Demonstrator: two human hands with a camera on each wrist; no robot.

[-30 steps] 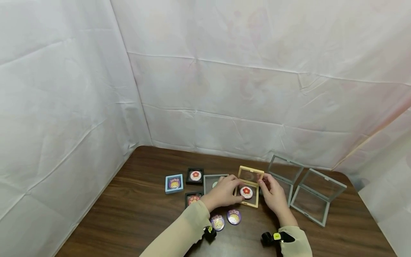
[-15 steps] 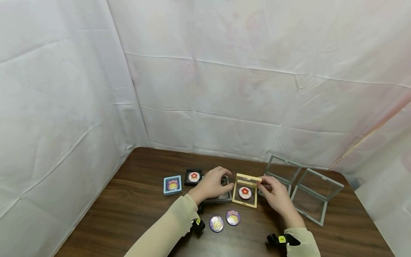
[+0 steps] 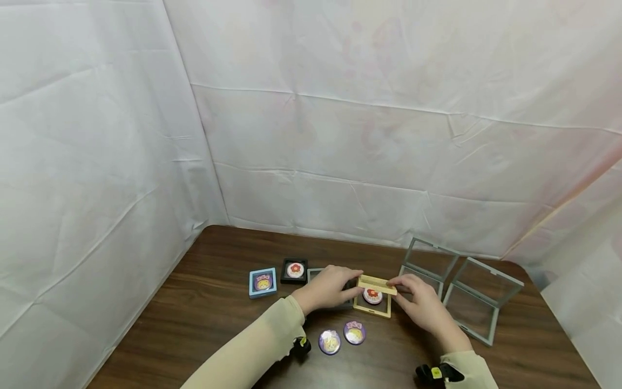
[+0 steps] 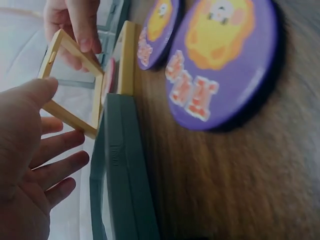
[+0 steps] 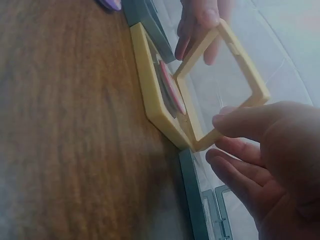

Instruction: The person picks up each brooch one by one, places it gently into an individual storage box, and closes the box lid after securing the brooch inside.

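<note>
A small yellow display frame (image 3: 371, 311) lies on the table with its hinged, clear-windowed lid raised at a slant. Inside sits a round white badge with a red flower (image 3: 372, 297), partly covered by the lid in the head view. From the left, my left hand (image 3: 326, 290) holds the lid's corner, thumb on its edge. My right hand (image 3: 421, 303) pinches the opposite side of the lid between thumb and fingers. Beneath my left hand lies a grey frame (image 4: 127, 160), mostly hidden in the head view. Two purple badges, a nearer one (image 3: 330, 342) and another (image 3: 354, 333), lie in front.
On the left are a blue frame (image 3: 262, 295) holding a purple badge and a black frame (image 3: 293, 280) holding a flower badge. Two larger grey frames stand with lids raised at right, one farther back (image 3: 434, 247) and one nearer (image 3: 478, 328). White cloth (image 3: 311, 135) hangs behind the table.
The yellow lid has tilted forward over the flower badge. My left hand left the badge, moved left over the grey frame, then came back to the lid. My right hand stayed on the lid.
</note>
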